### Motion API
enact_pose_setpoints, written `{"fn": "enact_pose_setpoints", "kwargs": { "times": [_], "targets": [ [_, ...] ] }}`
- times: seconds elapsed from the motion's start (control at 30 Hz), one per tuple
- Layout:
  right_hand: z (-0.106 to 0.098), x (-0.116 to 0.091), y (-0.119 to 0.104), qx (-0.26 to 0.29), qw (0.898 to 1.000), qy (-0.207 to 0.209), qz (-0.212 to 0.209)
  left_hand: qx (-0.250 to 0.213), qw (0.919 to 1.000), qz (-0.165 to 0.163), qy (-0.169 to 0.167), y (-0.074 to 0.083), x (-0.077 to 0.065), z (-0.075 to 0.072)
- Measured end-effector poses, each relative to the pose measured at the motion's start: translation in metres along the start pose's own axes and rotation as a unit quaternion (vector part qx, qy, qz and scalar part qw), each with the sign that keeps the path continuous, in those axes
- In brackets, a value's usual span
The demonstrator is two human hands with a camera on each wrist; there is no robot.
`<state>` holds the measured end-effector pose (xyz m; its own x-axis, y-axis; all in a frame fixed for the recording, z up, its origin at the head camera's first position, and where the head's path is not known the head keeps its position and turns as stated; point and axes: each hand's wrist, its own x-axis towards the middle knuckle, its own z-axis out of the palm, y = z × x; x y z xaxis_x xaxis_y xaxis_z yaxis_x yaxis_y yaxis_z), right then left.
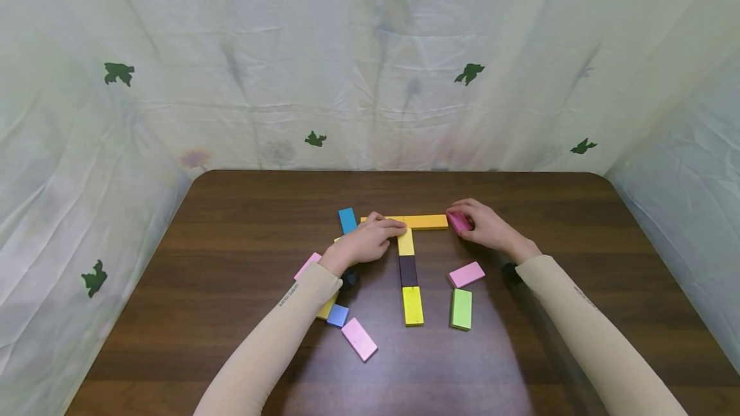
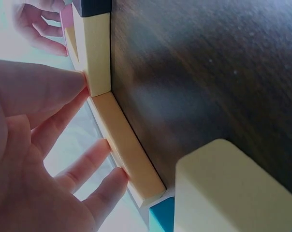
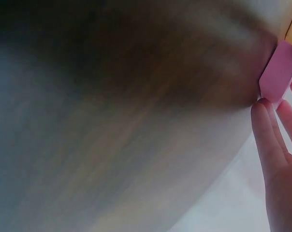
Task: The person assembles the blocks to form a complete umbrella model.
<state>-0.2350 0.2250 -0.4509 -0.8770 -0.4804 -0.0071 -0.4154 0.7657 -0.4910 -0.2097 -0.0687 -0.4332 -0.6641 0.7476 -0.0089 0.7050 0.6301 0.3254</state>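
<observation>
Toward the back of the brown table, a T shape of flat blocks lies in front of me. Its crossbar has an orange block (image 1: 428,223) on the right. Its stem has a pale yellow block (image 1: 406,242), a black block (image 1: 407,271) and a bright yellow block (image 1: 413,307). My left hand (image 1: 364,241) touches the crossbar's left part, an orange block (image 2: 129,147) in the left wrist view, with fairly straight fingertips at its side. My right hand (image 1: 493,228) pinches a pink block (image 1: 458,222) at the crossbar's right end.
Right of the stem lie another pink block (image 1: 466,275) and a green block (image 1: 461,309). On the left are a light blue block (image 1: 347,220), a blue block (image 1: 338,315) and a pink block (image 1: 360,339). My left forearm partly covers other blocks. A pale curtain (image 1: 370,82) hangs behind the table.
</observation>
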Motion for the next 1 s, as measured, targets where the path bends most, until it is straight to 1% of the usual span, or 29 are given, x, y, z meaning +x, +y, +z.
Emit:
{"fn": "enact_pose_setpoints", "kwargs": {
  "times": [0.2, 0.43, 0.67, 0.83, 1.0],
  "targets": [
    [-0.001, 0.006, 0.004, 0.011, 1.0, 0.016, 0.013, 0.002, 1.0, 0.002, 0.002, 0.0, 0.0, -0.001],
    [-0.002, 0.014, 0.008, 0.022, 0.999, 0.033, 0.0, 0.003, 1.0, -0.005, -0.005, -0.001, 0.0, 0.0],
    [-0.001, 0.019, 0.008, 0.025, 0.999, 0.028, 0.005, 0.003, 1.0, -0.006, -0.002, -0.002, 0.001, 0.003],
    [0.0, 0.022, 0.007, 0.03, 0.999, 0.023, 0.018, 0.002, 0.9999, -0.009, -0.003, -0.003, 0.001, 0.002],
    [0.0, 0.023, 0.006, 0.023, 0.999, 0.017, 0.031, 0.01, 0.9999, -0.005, -0.001, -0.003, 0.001, 0.003]
  ]
}}
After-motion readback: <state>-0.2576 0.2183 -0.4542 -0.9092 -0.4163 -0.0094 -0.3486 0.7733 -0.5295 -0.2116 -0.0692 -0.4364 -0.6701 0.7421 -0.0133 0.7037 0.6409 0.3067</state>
